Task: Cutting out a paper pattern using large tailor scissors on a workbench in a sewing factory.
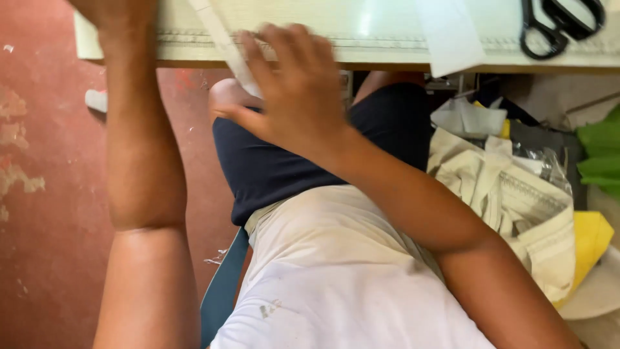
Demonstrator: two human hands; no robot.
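Up close, the fingers (274, 55) of the right hand (294, 97) are spread apart and lie flat across a white strip of fabric or paper (223, 45) at the front edge of the bench (387, 32), pressing rather than gripping it. That strip runs slantwise from the pale benchtop over the edge toward the person's knee. The left hand (116, 16) sits at the bench's near corner, mostly cut off by the frame, so whether its fingers are apart or closed cannot be told. Farther right on the bench lie a second white strip (449, 35) and black-handled scissors (558, 26). Below the bench, beside the person's dark shorts, is a heap of cream cloth pieces (516, 200), with yellow and green material (600, 155) near it, over a red floor (45, 194).
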